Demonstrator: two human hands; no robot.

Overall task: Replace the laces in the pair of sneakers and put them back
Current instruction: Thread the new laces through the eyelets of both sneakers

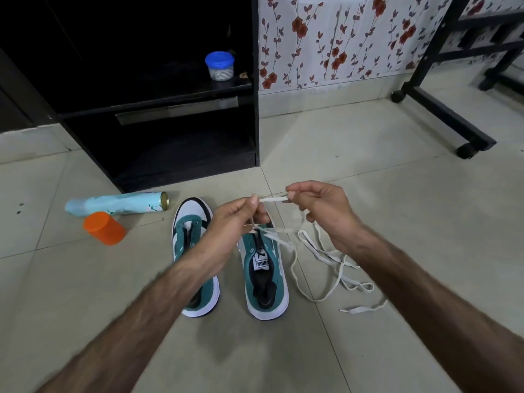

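Note:
Two green and white sneakers stand side by side on the tiled floor, toes pointing away from me: the left sneaker [190, 239] and the right sneaker [265, 279]. A white lace [273, 199] is stretched taut between my hands above the right sneaker's toe. My left hand [235, 222] pinches one part of it, my right hand [317, 205] pinches the other. The lace runs down to the right sneaker's front eyelets. More loose white lace [326, 259] lies tangled on the floor to the right of the sneakers.
A pale blue spray can [116, 204] lies on its side left of the sneakers, with an orange capped jar [104, 228] in front of it. A black cabinet [170, 114] stands behind, a blue-lidded jar [219, 66] on its shelf. A black wheeled frame [442, 109] stands at right.

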